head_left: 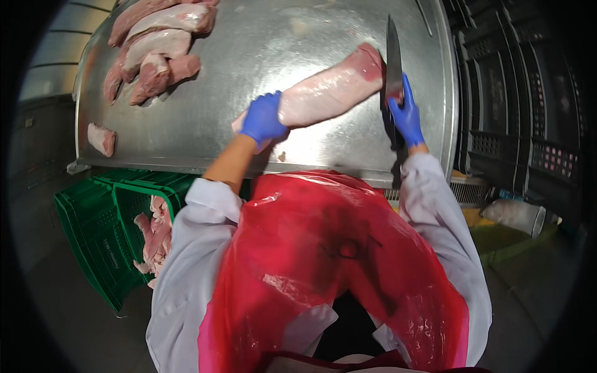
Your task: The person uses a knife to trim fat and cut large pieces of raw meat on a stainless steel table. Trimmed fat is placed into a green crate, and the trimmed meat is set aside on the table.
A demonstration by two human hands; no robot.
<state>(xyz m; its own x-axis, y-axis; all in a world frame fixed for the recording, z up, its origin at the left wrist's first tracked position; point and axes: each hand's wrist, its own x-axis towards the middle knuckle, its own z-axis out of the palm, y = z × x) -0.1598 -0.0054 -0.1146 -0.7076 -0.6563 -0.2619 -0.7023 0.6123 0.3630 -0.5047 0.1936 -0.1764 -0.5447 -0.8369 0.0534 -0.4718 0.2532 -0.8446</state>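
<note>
A trimming or portioning step looks to be in hand: a long pork loin (329,90) (so I judge it from the pale fat side and the shape) lies aslant on the stainless-steel table (239,46) in the upper middle of the frame, its reddish cut end toward the upper right. The blue-gloved left hand (264,117) is curled over the loin's lower-left end, fingers close together, gripping and seemingly steadying it. The right hand (405,118), gloved alike, closes around the handle of a long-bladed knife (392,56), one finger reaching forward; the blade points to the top of the frame, just beside the cut end, and I cannot tell whether it touches the meat. No cut shows as under way along the loin, so the next move would call for a firm left hold well clear of the edge and a deliberate placing of the blade before any stroke. More meat pieces (165,43) are heaped at the upper left, one small chunk (101,139) sits apart near the table's left edge, and pale trimmings (158,233) lie in a green plastic crate (90,227) at the lower left.
</note>
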